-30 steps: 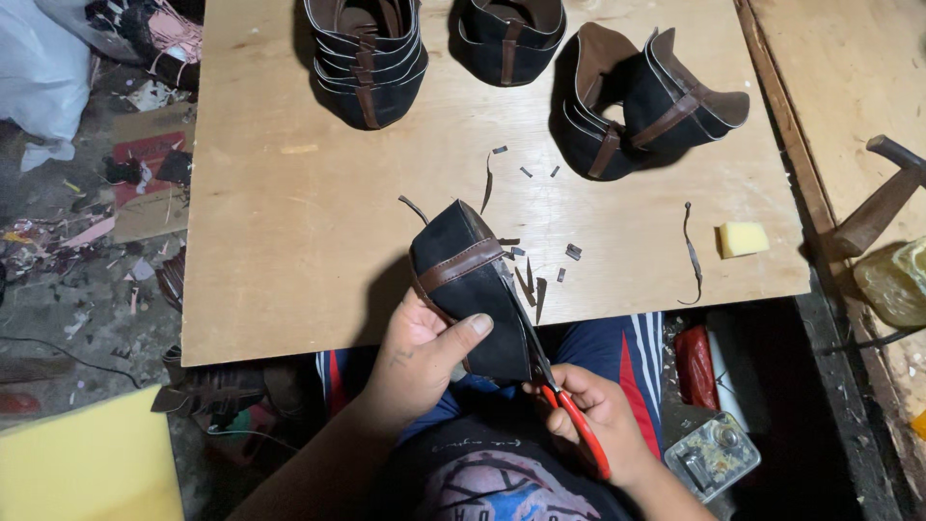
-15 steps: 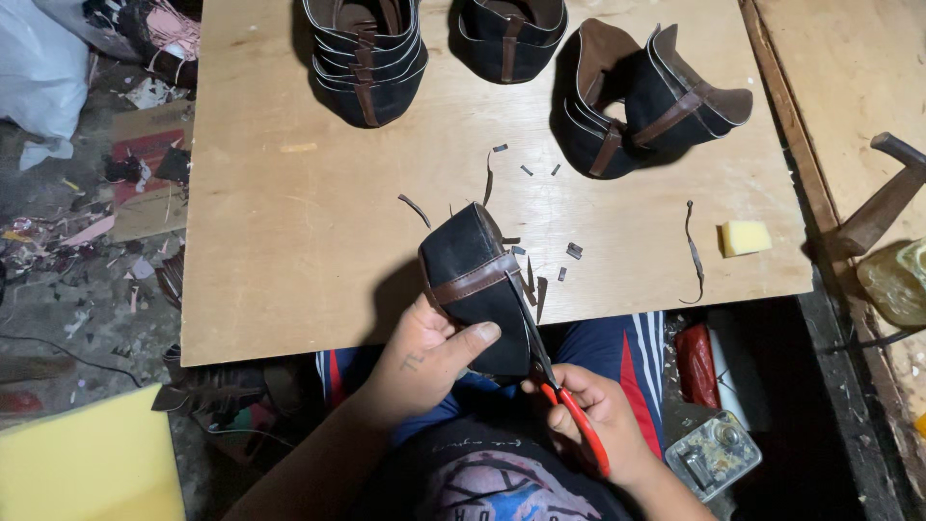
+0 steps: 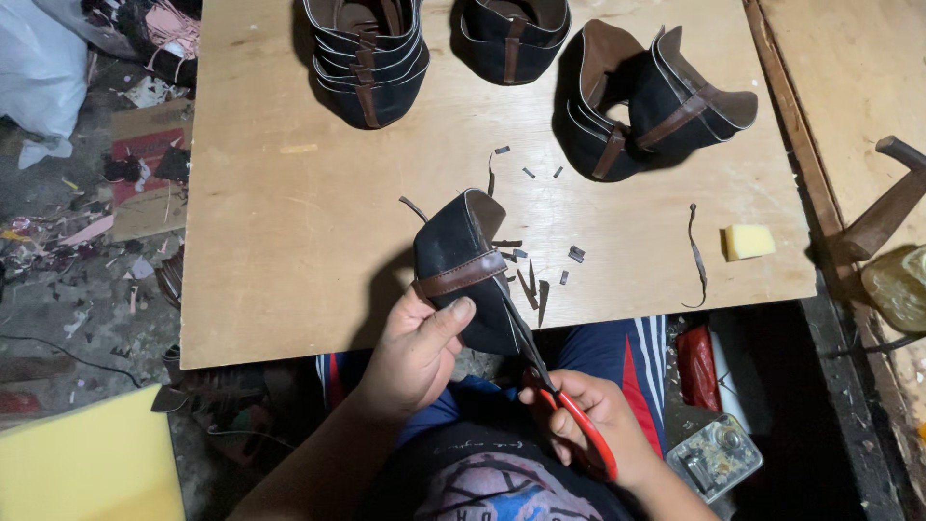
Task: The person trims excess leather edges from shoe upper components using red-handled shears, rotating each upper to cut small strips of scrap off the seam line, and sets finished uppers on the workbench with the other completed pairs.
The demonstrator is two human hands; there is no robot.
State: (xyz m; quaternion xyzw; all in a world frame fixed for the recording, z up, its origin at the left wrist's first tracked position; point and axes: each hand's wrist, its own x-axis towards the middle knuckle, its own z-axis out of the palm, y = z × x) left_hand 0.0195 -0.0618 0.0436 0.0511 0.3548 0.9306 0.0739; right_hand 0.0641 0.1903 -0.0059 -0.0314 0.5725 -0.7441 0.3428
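Far left: littered floor [image 3: 68,280] with scraps and a yellow sheet [image 3: 87,463] at the lower corner.

Plywood desk [image 3: 289,241] carries, from left: a nested stack of dark shoe uppers [image 3: 371,48] with brown straps, a second upper [image 3: 511,34], then a pair of uppers [image 3: 656,101] leaning together. Small dark trimmings [image 3: 531,275] lie scattered near the desk's front edge; a thin curled offcut [image 3: 696,256] and a yellow sponge block [image 3: 748,241] sit further right.

Left hand [image 3: 415,352] pinches the black shoe upper [image 3: 463,270] at its lower edge, thumb pressed across the brown strap, fingers wrapped behind. The upper is held over the front edge of the desk, above the lap.

Compared with a second ago, the upper has been rotated: opening now tilts up and away, lower seam turned toward the blades.

Right hand [image 3: 603,425] is closed through the red handles of the scissors [image 3: 550,386]; blades meet the upper's bottom edge. Whether they are cutting or just set, cannot tell. Judging by this, trimming has moved on to a fresh stretch of the edge.

Far right: a wooden handle [image 3: 883,207] on a neighbouring bench.
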